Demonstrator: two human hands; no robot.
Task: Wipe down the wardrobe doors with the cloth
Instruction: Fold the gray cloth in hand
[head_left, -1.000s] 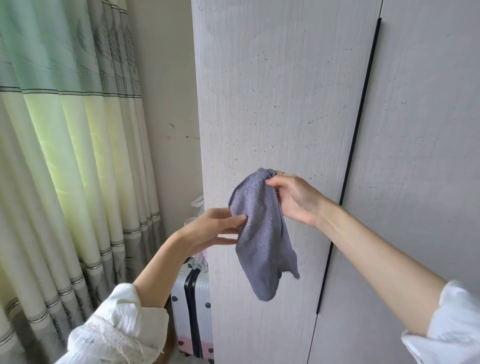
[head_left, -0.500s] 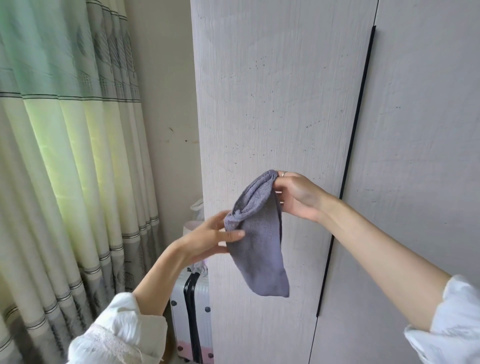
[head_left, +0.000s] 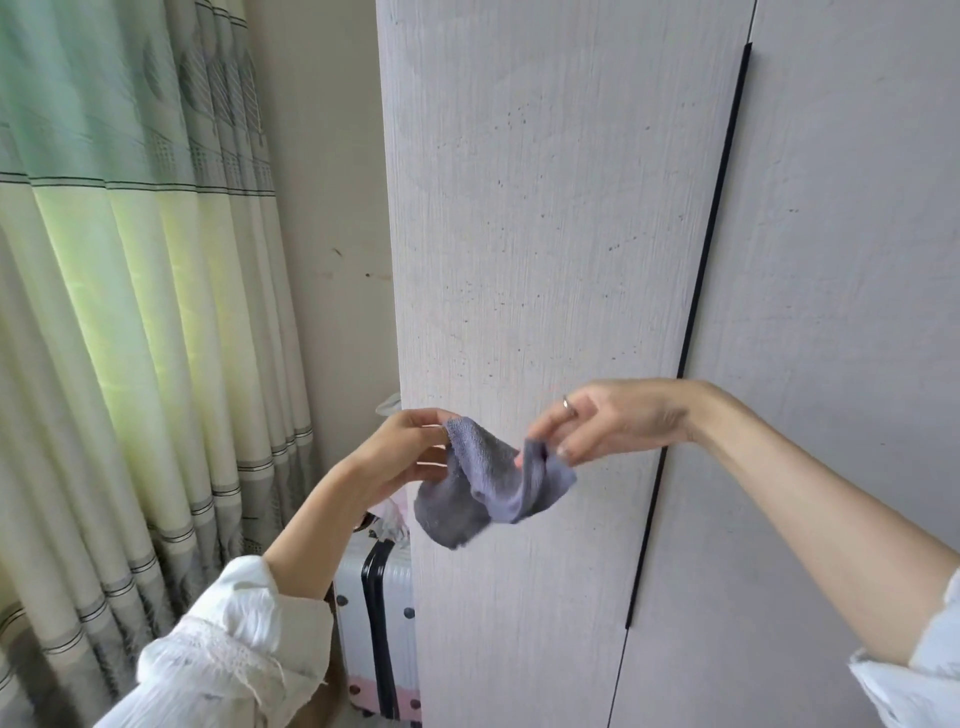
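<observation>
- Head view: I'm pinching one edge of the grey cloth (head_left: 488, 486) with my left hand (head_left: 405, 457) and the other edge with my right hand (head_left: 608, 421).
- The cloth is sagging between them, just before the left wardrobe door (head_left: 545, 208).

The person wears white sleeves (head_left: 234, 654) pushed up the arms, with lace on the left one. The right hand (head_left: 613, 421) has a ring (head_left: 569, 405).
</observation>
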